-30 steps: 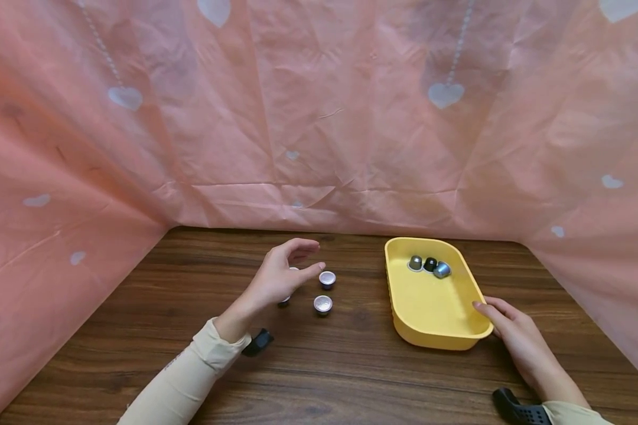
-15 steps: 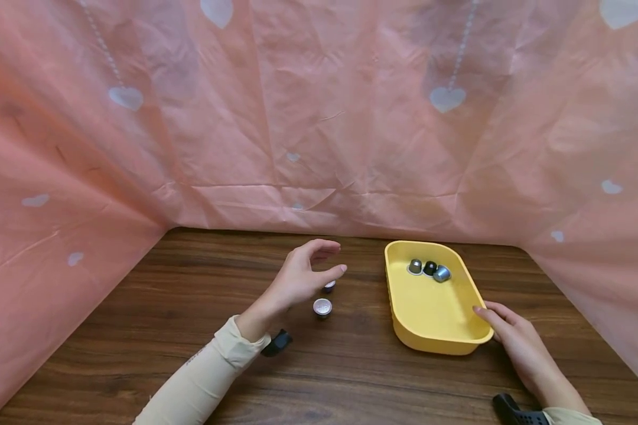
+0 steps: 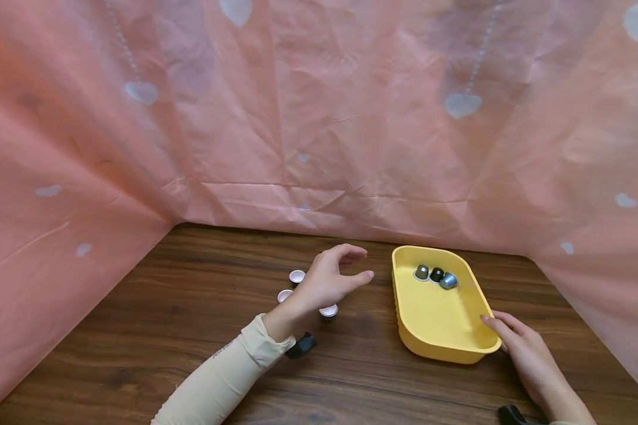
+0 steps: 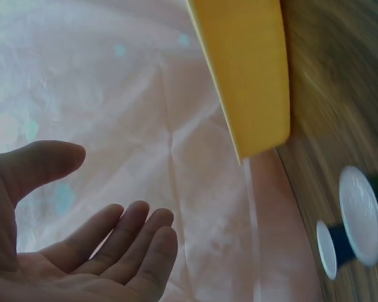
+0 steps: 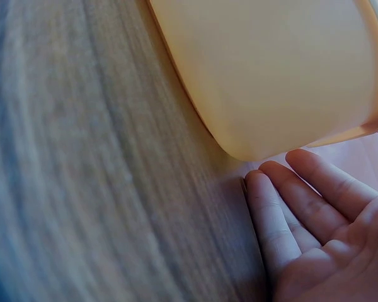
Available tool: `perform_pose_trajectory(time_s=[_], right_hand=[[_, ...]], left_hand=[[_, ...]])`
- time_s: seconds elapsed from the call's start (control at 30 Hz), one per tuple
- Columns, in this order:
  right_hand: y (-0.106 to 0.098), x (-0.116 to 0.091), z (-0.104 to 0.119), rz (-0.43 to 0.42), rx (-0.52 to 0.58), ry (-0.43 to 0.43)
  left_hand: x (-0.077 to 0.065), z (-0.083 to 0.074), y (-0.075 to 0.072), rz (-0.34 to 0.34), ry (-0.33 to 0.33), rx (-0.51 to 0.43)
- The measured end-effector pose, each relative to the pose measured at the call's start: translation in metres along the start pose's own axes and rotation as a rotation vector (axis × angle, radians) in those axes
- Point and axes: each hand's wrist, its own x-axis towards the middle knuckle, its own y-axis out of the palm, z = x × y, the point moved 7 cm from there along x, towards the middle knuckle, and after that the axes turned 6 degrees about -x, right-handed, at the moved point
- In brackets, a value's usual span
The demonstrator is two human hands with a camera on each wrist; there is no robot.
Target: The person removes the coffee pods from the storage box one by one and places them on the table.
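My left hand (image 3: 329, 280) hovers above the table, fingers loosely bent and thumb apart, with nothing between them in the left wrist view. Foil-lidded coffee capsules lie lid up around and below it: one (image 3: 297, 277) behind the wrist, one (image 3: 284, 296) beside it and one (image 3: 328, 311) in front. The left wrist view shows a large pale lid (image 4: 360, 215) and a smaller one (image 4: 326, 249). My right hand (image 3: 523, 348) holds the near right corner of a yellow tray (image 3: 441, 352), thumb over the rim and fingers outside. Inside lie a grey capsule (image 3: 422, 272), a black capsule (image 3: 437, 274) and a silver-blue capsule (image 3: 449, 280).
A brown wood-grain table (image 3: 138, 330) carries everything. Pink cloth (image 3: 319, 147) with pale hearts walls in its back and sides. Black wrist straps (image 3: 300, 346) sit on both wrists.
My left hand has moved right across the capsules toward the tray, uncovering those on the left. The right hand keeps its hold on the tray. The head view has shifted slightly.
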Motion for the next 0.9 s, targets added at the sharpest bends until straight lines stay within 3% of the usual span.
perform_pose_trajectory(time_s=[0.2,0.5,0.7,0.9], right_hand=[[-0.002,-0.003,-0.005,0.002,0.016,0.02],[0.001,-0.004,-0.002,-0.012,0.027,-0.006],[0.002,-0.009,-0.004,-0.025,0.042,-0.002],[0.0,-0.019,-0.009,-0.033,0.04,0.015]], left_hand=[[0.01,-0.005,0.023,0.059,-0.004,-0.01],[0.033,-0.017,0.04,0.016,-0.003,-0.079],[0.055,-0.04,0.065,0.027,0.027,0.015],[0.077,-0.039,0.099,0.001,-0.06,0.07]])
